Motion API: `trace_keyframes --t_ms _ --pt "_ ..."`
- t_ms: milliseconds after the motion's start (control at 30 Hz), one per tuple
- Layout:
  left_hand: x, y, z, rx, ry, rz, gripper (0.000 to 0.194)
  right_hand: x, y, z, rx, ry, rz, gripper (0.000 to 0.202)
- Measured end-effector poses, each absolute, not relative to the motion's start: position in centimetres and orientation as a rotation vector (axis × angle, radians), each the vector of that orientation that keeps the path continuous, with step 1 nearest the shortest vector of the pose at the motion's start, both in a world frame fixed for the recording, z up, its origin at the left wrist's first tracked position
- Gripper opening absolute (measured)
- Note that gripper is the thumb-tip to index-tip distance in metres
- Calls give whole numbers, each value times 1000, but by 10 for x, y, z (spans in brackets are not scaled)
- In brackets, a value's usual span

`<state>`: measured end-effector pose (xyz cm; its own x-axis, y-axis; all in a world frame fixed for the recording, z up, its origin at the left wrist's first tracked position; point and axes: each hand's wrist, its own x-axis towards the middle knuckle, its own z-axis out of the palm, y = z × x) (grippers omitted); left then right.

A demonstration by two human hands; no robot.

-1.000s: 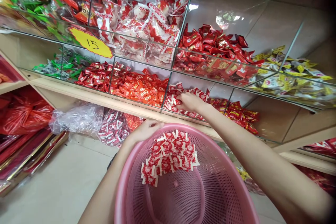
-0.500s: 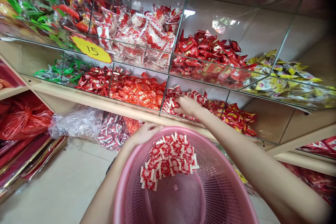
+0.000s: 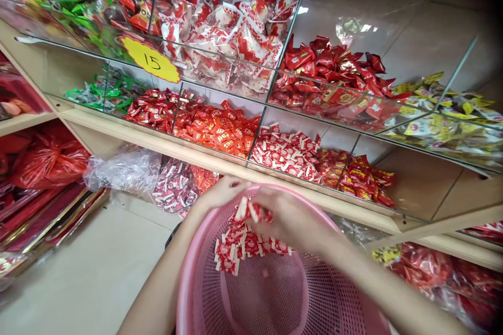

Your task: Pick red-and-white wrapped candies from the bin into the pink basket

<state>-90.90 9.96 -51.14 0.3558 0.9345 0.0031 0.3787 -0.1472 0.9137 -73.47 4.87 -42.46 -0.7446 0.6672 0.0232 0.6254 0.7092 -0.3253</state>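
Observation:
A pink mesh basket (image 3: 332,293) stands in front of me, tilted so that I see inside. My left hand (image 3: 225,191) is closed over its far rim. Over the basket's far inner wall is my right hand (image 3: 286,220), slightly blurred, with its fingers closed on red and white wrapped candies (image 3: 247,211). Just below it, a heap of the same candies (image 3: 228,251) lies in the basket, partly hidden by the hand. More candies of this kind (image 3: 285,152) fill a glass compartment on the lower shelf, beyond the basket.
Orange candies (image 3: 220,131) and darker red and yellow packets (image 3: 363,178) lie in neighbouring compartments. Above runs a glass shelf with bagged sweets (image 3: 223,36) and a yellow price tag (image 3: 150,59). A wooden shelf edge (image 3: 129,136) passes behind the basket. Plastic bags (image 3: 123,170) lie underneath.
My right hand has come back from the shelf compartment to above the basket, carrying candies. My left hand stays on the rim. The view has shifted slightly.

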Motion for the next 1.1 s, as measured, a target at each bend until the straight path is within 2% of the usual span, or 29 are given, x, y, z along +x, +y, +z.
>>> trace_keyframes --t_ms 133,267,500,567,733,1100 --pt "-909 100 -515 1755 1161 788 40 -752 21 -475 -1017 -2921 477 16" --pt "-910 100 -517 1739 1179 792 40 -766 21 -500 -983 -2997 382 22" --pt "-911 101 -519 1738 1179 796 37 -781 13 -503 -1163 -3038 95 19" --pt "-911 101 -519 1741 1195 788 38 -783 11 -504 -1220 -3027 73 17" --pt "-909 99 -514 1744 1206 773 41 -780 9 -507 -1252 -2939 73 27" --pt "-909 99 -513 1733 1205 764 40 -780 11 -510 -1379 -2851 41 22"
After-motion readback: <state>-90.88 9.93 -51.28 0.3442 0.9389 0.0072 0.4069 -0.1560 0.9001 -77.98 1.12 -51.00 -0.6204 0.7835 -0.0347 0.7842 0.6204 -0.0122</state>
